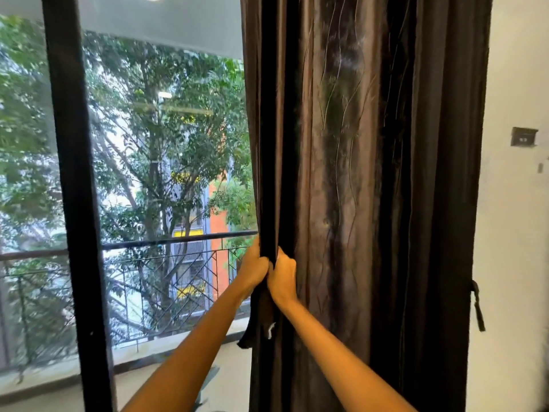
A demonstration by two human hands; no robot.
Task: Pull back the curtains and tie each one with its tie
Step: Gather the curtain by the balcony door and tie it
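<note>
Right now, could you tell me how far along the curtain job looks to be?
Done: the brown curtain is bunched against the right wall, leaving the window uncovered. In hand: the left hand and right hand both grip its leading edge. Left: the dark tie hangs loose at the curtain's right side, not yet wrapped around it. No other curtain is in view.

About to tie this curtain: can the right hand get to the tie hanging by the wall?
Probably yes, once freed. The right hand and left hand both grip the curtain edge; the tie hangs across its bunched width, with nothing blocking it.
</note>
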